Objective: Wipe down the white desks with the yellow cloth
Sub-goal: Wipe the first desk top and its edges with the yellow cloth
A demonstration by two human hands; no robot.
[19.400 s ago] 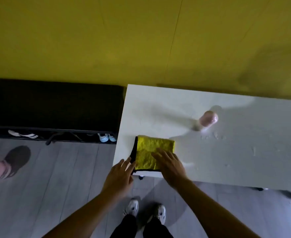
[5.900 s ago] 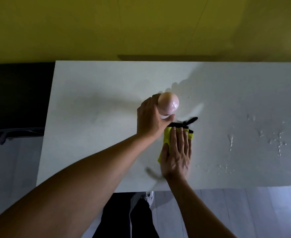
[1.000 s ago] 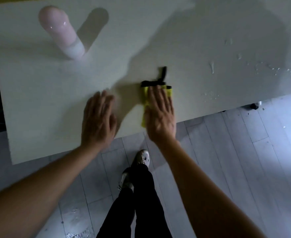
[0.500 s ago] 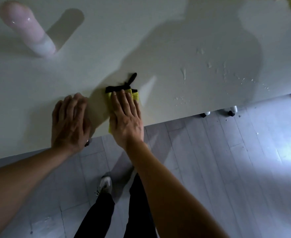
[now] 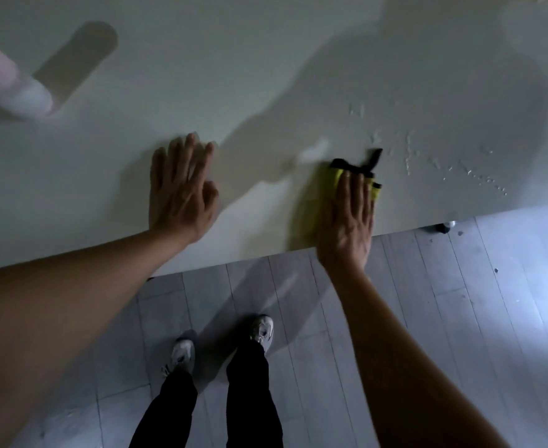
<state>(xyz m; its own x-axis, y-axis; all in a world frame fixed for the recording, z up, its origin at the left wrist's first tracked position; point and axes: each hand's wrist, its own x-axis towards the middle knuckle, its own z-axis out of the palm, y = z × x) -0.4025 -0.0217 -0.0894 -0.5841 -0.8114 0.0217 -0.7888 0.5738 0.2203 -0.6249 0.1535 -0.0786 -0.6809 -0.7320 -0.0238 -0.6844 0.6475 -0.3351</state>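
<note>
A: Where is the yellow cloth [image 5: 335, 179] right now?

B: On the white counter [image 5: 266, 76], near its front edge, flat under the right hand [image 5: 347, 218]. The fingers lie straight and together, pressing down on it; only a yellow strip and the black trim poke out past the fingertips.

A: And the left hand [image 5: 182, 195]?

B: Flat on the bare counter, well to the left of the cloth, fingers slightly spread, holding nothing. It looks like a brace.

A: How far along would you say the wiping is?

B: Partway, I judge. Water droplets [image 5: 427, 156] lie scattered just right of the cloth and beyond it, so that patch seems undone. The surface to the left shows no drops that I can make out in the dim light. A pink bottle [image 5: 4, 79] stands at the far left.
</note>
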